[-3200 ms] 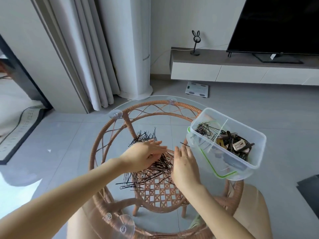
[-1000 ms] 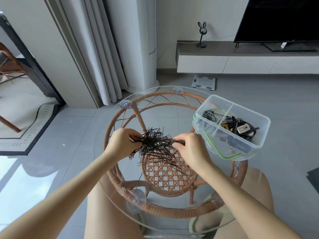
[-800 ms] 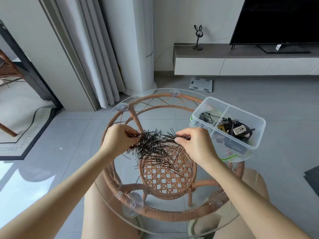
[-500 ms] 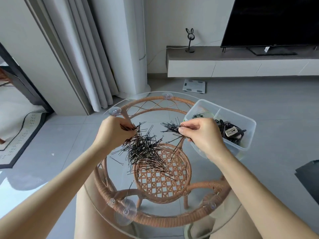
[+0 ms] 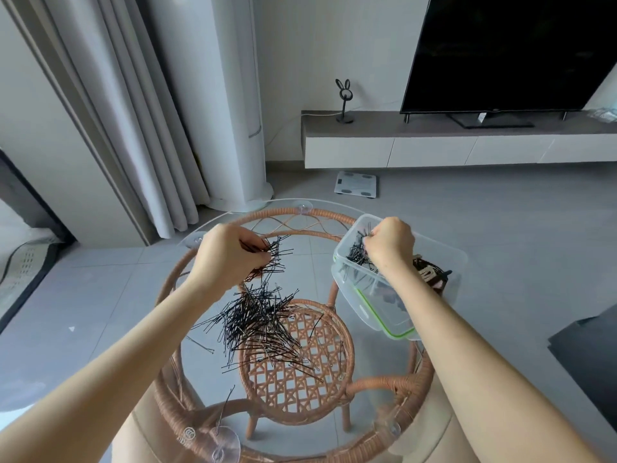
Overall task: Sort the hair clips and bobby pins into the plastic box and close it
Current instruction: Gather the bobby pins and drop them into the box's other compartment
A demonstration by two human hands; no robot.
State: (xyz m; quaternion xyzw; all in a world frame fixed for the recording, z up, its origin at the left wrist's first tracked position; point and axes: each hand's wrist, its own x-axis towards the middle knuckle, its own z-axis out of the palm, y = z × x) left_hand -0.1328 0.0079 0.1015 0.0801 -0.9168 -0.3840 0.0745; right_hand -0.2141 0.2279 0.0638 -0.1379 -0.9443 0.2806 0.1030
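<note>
On the round clear glass tabletop [image 5: 187, 295] with its woven rattan frame, a loose heap of thin black bobby pins [image 5: 260, 324] lies at the centre. The left hand [image 5: 228, 257], at about eleven o'clock from the heap, is curled closed around a small bunch of the pins, whose ends fan out past its fingers toward three o'clock. At two o'clock from the heap stands the clear rectangular plastic box [image 5: 454, 262], open, near the tabletop's edge. The right hand [image 5: 389, 245] is over the box's nine o'clock compartment, fingers pinched shut on a few black pins pointing down into the pins already there. Brown and black hair clips [image 5: 430, 277] fill the three o'clock compartment. A clear green-rimmed lid [image 5: 384, 320] lies under the box at its six o'clock side.
</note>
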